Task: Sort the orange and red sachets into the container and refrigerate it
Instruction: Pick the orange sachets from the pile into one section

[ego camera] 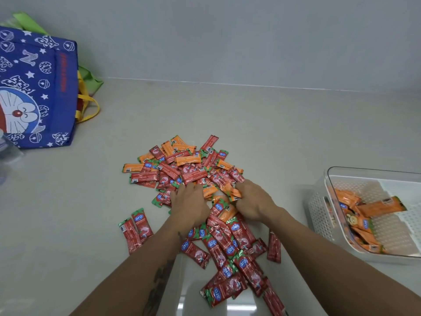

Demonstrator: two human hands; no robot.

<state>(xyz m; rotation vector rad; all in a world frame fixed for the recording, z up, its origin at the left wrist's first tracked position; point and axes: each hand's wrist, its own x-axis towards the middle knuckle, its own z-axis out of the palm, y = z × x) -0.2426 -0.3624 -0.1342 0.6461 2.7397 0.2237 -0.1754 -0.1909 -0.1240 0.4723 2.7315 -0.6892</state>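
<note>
My right hand [250,201] grip pinches orange sachets [232,192] at pile's near-right; container [319,201] at table's right edge, nearer this hand. Left hand [189,201] flat, fingers spread on red sachets [173,176].

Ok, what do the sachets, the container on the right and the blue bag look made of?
Sachets: glossy printed film, likely plastic or foil laminate; they glint and have crimped ends.
Container: clear hard plastic shell, rim see-through, with a white perforated plastic liner inside.
Blue bag: matte printed fabric, probably non-woven; it creases softly and has no shine.
</note>
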